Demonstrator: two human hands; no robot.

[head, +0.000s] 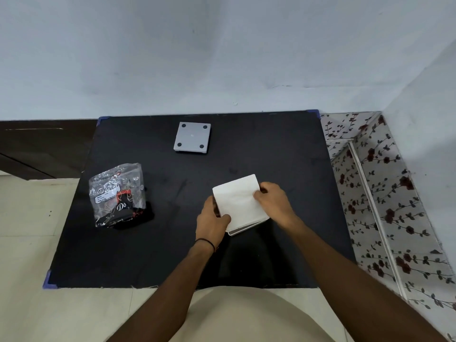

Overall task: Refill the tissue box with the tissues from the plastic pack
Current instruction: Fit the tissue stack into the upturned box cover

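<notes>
While the fingers of the right hand pinch the tissue stack at its far edge and the left hand clamps the near corner, it sits over the tissue box at mid-surface — best squared up, then pressed evenly. Left of them, the plastic pack looks emptied — the grey base plate lies apart.

Wide open black table across the right and centre. Plastic pack blocks the left side, grey lid sits top centre, both hands crowd the tissue stack lower centre.
</notes>
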